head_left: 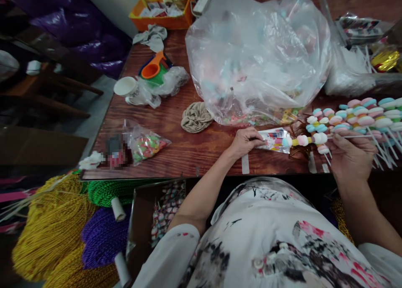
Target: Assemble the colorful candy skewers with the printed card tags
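At the table's front right, my left hand (246,142) pinches the end of a clear printed plastic bag (273,138). My right hand (351,156) grips the white stick of a marshmallow skewer (303,140), threaded with white, yellow and pastel pieces. The skewer's far end lies partly in or over the bag; I cannot tell exactly how deep. Under and behind my right hand a pile of marshmallow skewers (366,114) spreads out, their white sticks pointing toward me. Brown shiny ties (300,133) lie just behind the skewer.
A big clear sack (257,61) of pastel sweets fills the table's back. A clear bin (354,76), an orange tray (161,15), a rolled cloth (197,117), a paper cup (126,86) and a small candy bag (147,145) stand around. Below left hang yellow cord bundles (56,229) beside a carton of skewers.
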`<state>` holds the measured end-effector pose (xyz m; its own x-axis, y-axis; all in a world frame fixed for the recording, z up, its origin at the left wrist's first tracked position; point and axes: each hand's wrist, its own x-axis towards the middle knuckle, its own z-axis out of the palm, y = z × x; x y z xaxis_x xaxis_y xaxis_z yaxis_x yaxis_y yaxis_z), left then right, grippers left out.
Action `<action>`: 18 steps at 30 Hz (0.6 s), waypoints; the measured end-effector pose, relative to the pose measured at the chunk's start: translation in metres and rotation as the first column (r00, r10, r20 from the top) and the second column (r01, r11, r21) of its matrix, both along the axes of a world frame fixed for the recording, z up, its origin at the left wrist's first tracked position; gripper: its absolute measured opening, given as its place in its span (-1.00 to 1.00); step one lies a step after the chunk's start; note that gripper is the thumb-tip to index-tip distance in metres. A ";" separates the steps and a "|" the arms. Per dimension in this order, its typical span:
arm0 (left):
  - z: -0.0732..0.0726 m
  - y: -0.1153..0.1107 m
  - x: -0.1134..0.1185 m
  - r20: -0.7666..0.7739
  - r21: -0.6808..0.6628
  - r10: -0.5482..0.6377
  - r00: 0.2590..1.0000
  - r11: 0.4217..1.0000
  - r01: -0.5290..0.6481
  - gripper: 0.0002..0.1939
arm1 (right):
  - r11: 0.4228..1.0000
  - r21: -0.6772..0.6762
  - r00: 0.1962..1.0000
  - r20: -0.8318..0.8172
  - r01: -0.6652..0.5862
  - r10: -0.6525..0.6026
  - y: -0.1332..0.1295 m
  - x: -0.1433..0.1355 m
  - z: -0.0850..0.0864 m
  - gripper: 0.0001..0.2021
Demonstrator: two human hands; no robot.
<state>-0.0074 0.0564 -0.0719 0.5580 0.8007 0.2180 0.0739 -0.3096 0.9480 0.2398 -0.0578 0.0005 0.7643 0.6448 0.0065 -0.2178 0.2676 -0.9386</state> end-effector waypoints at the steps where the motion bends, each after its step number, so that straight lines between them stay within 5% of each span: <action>1: 0.000 -0.001 0.000 -0.003 0.011 -0.005 1.000 1.000 0.005 -0.83 | 1.000 -0.005 0.999 0.032 0.017 -0.017 0.000 -0.002 0.002 -0.79; 9: -0.002 -0.001 -0.001 -0.003 0.072 -0.026 1.000 0.997 0.026 -0.83 | 0.997 0.071 0.964 0.262 0.028 -0.046 0.004 -0.002 0.013 -0.86; 18: -0.002 -0.001 -0.003 0.027 0.062 -0.064 0.998 0.996 0.062 -0.85 | 1.000 0.031 0.969 0.247 0.000 -0.008 -0.001 -0.007 0.011 -0.84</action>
